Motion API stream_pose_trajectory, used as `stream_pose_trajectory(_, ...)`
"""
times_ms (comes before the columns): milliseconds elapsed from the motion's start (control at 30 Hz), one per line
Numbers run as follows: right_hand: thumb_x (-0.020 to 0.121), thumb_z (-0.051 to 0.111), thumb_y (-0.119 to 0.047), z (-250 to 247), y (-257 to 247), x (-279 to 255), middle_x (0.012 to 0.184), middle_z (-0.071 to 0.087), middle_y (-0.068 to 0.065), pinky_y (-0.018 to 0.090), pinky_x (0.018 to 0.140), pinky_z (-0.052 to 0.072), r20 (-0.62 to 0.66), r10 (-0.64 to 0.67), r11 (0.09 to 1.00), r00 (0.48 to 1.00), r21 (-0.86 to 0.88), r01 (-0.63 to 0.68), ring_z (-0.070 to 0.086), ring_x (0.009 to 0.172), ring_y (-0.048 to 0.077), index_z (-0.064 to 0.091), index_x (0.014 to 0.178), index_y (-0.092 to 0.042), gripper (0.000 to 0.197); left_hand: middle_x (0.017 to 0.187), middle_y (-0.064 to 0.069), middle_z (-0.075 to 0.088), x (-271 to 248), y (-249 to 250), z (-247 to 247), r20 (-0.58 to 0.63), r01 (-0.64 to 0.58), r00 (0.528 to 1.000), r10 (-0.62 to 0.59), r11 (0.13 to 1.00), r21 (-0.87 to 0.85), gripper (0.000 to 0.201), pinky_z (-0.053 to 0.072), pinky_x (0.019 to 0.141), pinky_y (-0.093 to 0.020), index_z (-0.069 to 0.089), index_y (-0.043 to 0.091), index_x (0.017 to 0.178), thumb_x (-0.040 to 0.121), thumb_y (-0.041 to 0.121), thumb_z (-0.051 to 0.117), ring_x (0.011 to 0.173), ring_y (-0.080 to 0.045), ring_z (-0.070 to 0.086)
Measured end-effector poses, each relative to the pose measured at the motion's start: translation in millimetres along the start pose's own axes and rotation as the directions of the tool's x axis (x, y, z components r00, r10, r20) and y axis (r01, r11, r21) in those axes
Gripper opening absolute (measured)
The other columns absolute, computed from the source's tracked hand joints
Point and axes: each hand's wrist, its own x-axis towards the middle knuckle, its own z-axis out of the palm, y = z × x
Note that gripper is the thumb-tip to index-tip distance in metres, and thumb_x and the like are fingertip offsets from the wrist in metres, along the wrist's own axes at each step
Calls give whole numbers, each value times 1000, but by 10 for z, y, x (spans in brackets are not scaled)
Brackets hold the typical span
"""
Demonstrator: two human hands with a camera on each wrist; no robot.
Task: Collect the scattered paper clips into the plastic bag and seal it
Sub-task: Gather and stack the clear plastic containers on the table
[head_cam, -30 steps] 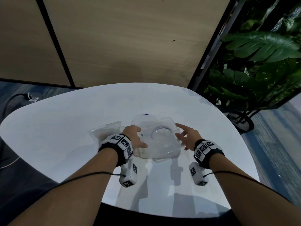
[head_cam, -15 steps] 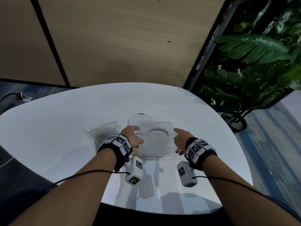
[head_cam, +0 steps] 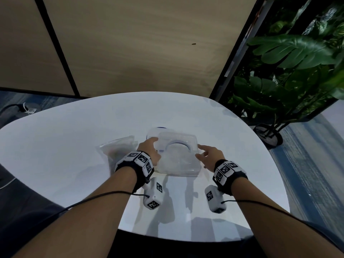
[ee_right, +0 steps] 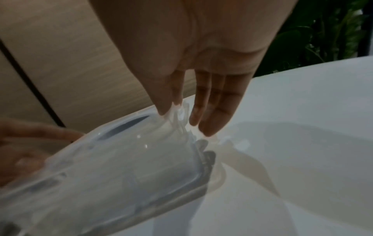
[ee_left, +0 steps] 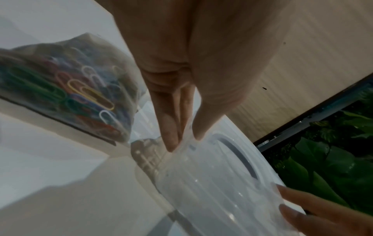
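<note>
A clear plastic bag (head_cam: 119, 149) packed with coloured paper clips (ee_left: 70, 89) lies on the white table (head_cam: 65, 146), left of my left wrist. No hand touches it. Both hands hold a clear plastic lid (head_cam: 178, 157) with a curved dark-edged slot at mid-table. My left hand (head_cam: 150, 148) pinches its left rim between thumb and fingers (ee_left: 171, 140). On the right rim, my right hand (head_cam: 208, 157) pinches with thumb and a fingertip (ee_right: 165, 107), its other fingers straight. I see no loose clips on the table.
Behind the lid a second clear container piece (head_cam: 151, 134) with a dark blue edge peeks out. A wood-panel wall stands past the table's far edge. Large-leaved plants (head_cam: 290, 75) fill the right side. Cables lie on the floor at left.
Both hands have slid along the lid's sides and taken hold of its rims. The lid now looks flatter and squarer between them. The bag of clips has not moved.
</note>
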Motion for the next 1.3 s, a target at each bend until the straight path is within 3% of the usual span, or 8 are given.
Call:
stream_pose_trajectory(100,83,72,-21,3,29,16,75,76,3,34,86,58,-46,28,984,999,175,-19,74,72,15,64,123,-23,41,119,-15,68,33,35,-4,-88,28,996,-21,997,70,41,58,94,-42,60,17,119,80,8,72,110,-33,67)
stream_pose_trajectory(233,75,81,-14,16,28,35,85,75,9,35,70,62,-51,184,930,982,332,-157,74,62,22,56,109,-25,44,129,-10,67,73,43,-35,-116,62,992,-49,992,113,51,55,99,-37,62,11,130,80,10,74,119,-27,65)
stream_pose_trajectory(500,74,81,-12,0,-63,54,82,73,15,44,72,62,12,238,917,971,327,-229,74,68,31,62,87,-15,23,121,-9,72,115,5,50,-204,61,978,-43,995,84,47,54,100,-33,69,14,125,79,10,74,113,-26,68)
stream_pose_trajectory(700,72,77,-23,5,-42,114,73,73,5,40,72,62,-48,208,955,977,224,-192,74,61,23,61,89,-21,24,128,-8,69,74,63,112,-292,30,956,-7,997,75,37,47,104,-27,72,14,123,86,10,69,121,-28,63)
stream_pose_trajectory(867,79,68,-29,12,-105,74,88,67,1,26,77,49,-153,85,987,985,-120,-104,67,91,27,59,97,-22,21,127,-9,70,-48,148,115,-317,9,948,29,993,117,35,46,105,-25,73,15,121,88,10,64,122,-29,63)
stream_pose_trajectory(1033,91,53,-9,97,-271,64,113,61,16,36,74,47,-72,-70,890,995,-455,29,61,104,34,51,115,-7,24,121,-9,73,-87,184,82,-311,28,950,14,991,128,31,49,104,-25,75,12,116,85,9,69,117,-26,66)
stream_pose_trajectory(1233,88,62,-32,-485,-684,369,111,70,12,33,80,54,202,96,776,975,-628,54,65,94,29,62,85,-8,24,107,-2,74,181,155,-175,-173,59,985,-15,966,253,46,53,94,-24,73,20,110,69,36,86,104,-18,70)
stream_pose_trajectory(1300,91,61,-35,-974,-1175,426,114,69,10,40,90,54,215,-1,839,977,-531,118,66,103,30,67,101,-8,30,108,-2,73,223,154,-374,-143,51,990,-14,966,253,48,53,95,-26,68,21,115,74,40,82,103,-18,69)
